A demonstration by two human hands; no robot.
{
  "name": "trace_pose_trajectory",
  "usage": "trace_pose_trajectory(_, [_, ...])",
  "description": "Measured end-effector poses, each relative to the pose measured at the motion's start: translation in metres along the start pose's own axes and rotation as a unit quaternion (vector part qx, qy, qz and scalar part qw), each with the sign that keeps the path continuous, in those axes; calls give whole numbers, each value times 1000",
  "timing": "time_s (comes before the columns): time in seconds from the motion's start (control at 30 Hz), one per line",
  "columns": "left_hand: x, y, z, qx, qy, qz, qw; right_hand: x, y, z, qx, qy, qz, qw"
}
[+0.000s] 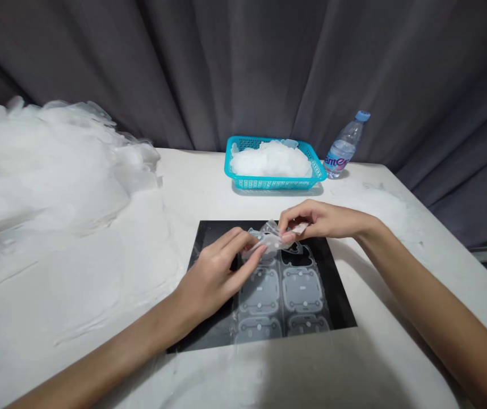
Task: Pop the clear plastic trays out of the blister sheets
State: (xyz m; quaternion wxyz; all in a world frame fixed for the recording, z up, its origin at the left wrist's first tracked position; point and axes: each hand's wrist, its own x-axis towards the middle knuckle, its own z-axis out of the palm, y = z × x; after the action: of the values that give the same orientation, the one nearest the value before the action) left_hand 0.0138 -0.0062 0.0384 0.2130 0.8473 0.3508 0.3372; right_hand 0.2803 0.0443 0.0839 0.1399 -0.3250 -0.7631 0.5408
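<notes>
My left hand (220, 267) pinches one edge of a small translucent plastic film piece (272, 244) between thumb and fingers. On the far side of the same piece, my right hand (318, 218) has its thumb and fingertips closed. A small pale scrap (300, 228) shows under the right fingers; I cannot tell what it is. Beneath both hands lies a clear plastic sheet (259, 291) bearing rows of rounded, die-cut shapes with white dots. One shape near its upper right is an open gap with black showing through. A flat black mat (339, 304) lies under the sheet.
A turquoise basket (275, 183) holding a heap of whitish film pieces (271, 161) stands behind the mat. Right of it is a water bottle (340, 152). A large pile of translucent sheets (51, 170) covers the table's left. Dark curtains (260, 68) hang behind.
</notes>
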Motion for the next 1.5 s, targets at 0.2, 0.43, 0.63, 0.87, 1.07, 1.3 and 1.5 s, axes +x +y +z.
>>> trace_pose_trajectory(0.2, [10,8,5,-100,-50,-96,989,6,-6,10,16,22,0,1000])
trace_pose_trajectory(0.43, [10,0,5,-54,-33,-21,998,4,-11,16,-60,51,-23,997])
trace_pose_trajectory(0.63, [0,6,10,164,-33,241,956,15,10,21,-264,192,49,944])
trace_pose_trajectory(0.87, [-1,-15,12,40,33,96,994,23,33,3,-149,209,47,965])
trace_pose_trajectory(1.07, [0,-19,7,-46,16,0,999,6,21,-5,-39,85,57,994])
trace_pose_trajectory(1.3, [13,-22,8,-223,18,-191,956,19,22,10,29,98,-14,995])
trace_pose_trajectory(1.5, [29,-26,6,-221,-37,-187,956,24,21,18,-1,94,-44,995])
